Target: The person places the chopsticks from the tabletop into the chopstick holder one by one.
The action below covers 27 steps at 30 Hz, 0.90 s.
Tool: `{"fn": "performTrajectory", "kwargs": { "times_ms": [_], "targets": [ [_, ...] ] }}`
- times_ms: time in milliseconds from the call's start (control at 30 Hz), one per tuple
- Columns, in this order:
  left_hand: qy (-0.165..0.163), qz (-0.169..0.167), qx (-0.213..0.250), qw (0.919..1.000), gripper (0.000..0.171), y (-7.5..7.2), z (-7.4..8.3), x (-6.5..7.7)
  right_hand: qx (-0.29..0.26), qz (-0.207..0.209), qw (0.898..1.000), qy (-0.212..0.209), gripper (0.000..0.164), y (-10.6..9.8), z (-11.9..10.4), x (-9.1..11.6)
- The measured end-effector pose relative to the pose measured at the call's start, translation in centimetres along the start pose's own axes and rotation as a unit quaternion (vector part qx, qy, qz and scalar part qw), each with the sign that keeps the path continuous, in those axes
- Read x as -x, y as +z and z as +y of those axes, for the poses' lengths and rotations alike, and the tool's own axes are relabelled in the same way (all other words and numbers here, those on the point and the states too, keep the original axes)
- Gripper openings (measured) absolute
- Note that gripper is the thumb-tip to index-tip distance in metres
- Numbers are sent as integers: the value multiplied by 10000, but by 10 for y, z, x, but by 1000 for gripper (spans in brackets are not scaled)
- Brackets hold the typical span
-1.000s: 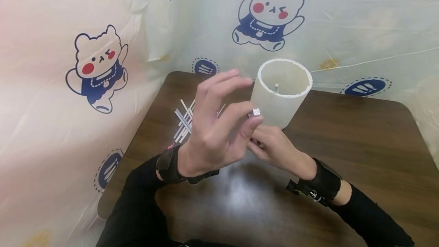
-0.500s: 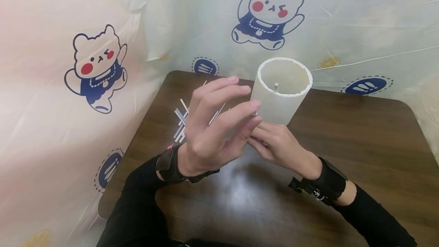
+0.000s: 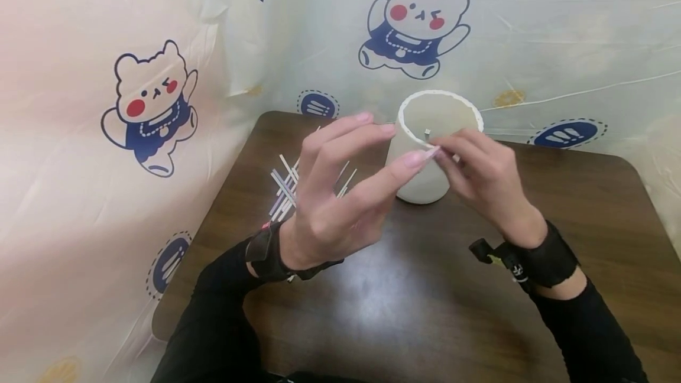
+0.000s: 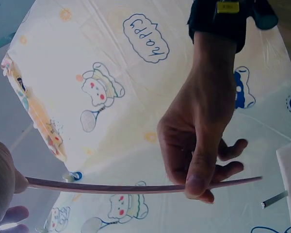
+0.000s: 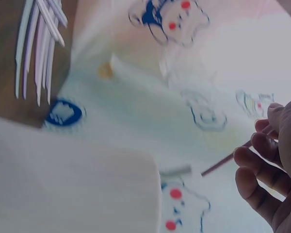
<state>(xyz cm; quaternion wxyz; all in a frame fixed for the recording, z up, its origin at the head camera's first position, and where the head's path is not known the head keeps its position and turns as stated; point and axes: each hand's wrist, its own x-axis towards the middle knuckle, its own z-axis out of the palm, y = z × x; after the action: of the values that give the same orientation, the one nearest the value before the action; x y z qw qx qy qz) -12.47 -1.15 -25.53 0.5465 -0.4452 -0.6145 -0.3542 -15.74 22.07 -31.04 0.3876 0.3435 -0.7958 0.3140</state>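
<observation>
A thin pinkish stick (image 4: 106,189), slightly bowed, stretches between my two hands in the left wrist view. My left hand (image 3: 335,205) pinches one end, its other fingers spread above. With thumb and fingertips my right hand (image 3: 486,182) grips the stick near its far end, a short tip poking out beyond. In the right wrist view that tip (image 5: 223,161) points toward a white cylindrical container (image 5: 72,184). In the head view both hands' fingertips meet right in front of the container's rim. A single greyish stick (image 3: 427,133) stands inside it, its top showing just over the rim.
Several white and lavender sticks (image 3: 284,188) lie in a loose pile at the left of the brown table (image 3: 558,223), partly hidden behind my left hand. A cloth (image 3: 319,34) printed with cartoon bears hangs close behind and to the left of the table.
My right hand has risen and moved right, from below my left fingertips to the container's rim. My left forefinger and thumb have reached out toward it; the glittery stick end seen earlier is hidden.
</observation>
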Motion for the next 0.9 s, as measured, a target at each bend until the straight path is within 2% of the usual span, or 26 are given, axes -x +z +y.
{"fn": "performTrajectory", "kwargs": {
  "times_ms": [100, 233, 400, 667, 900],
  "targets": [
    [-46, -386, -131, 9992, 29, 2, -2, 0, 114, 48, 9995, 286, 38, -5, 9, -2],
    [-183, -847, -146, 9961, 29, 6, -8, 1, 179, -27, 9989, 444, 18, -5, 15, -1],
    [-274, -1079, -217, 9935, 28, 10, -14, 3, 245, -126, 9982, 541, 25, -2, 19, 2],
    [-196, -1468, -317, 9885, 32, 17, -21, 10, 481, -401, 9968, 489, 20, 2, 26, 9],
    [-161, -2000, -655, 9775, 42, 30, -27, 25, 620, -475, 9959, 449, 19, 6, 27, 15]
  ]
}}
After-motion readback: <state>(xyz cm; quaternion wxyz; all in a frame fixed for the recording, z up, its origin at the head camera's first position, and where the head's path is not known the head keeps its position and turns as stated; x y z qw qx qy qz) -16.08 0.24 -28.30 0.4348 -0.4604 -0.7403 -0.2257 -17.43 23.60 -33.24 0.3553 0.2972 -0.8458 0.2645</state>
